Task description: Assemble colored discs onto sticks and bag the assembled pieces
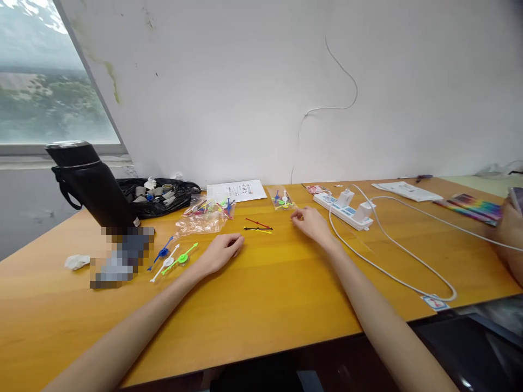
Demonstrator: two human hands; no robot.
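Observation:
My left hand (223, 252) rests on the wooden table (261, 305), its fingers curled together. Whether anything is inside that curl is hidden. Left of it lie a blue arrow spinner (164, 252), a white one (168, 262) and a green one (182, 258), each with a round hub. Between my hands are a red arrow (258, 222), a black arrow (255, 228) and a yellow arrow (265, 232). My right hand (309, 222) has loosely bent fingers with a gap between them. It is beside a small clear bag (275, 200) of coloured spinner parts; no held object shows.
A black bottle (92, 190) stands at the left before a black bag (183, 190). Clear packaging (200, 223) and paper (255, 189) lie behind my left hand. A power strip (333, 204) with white cables is at the right, near colourful pencils (474, 207) and another person's hand (509, 234).

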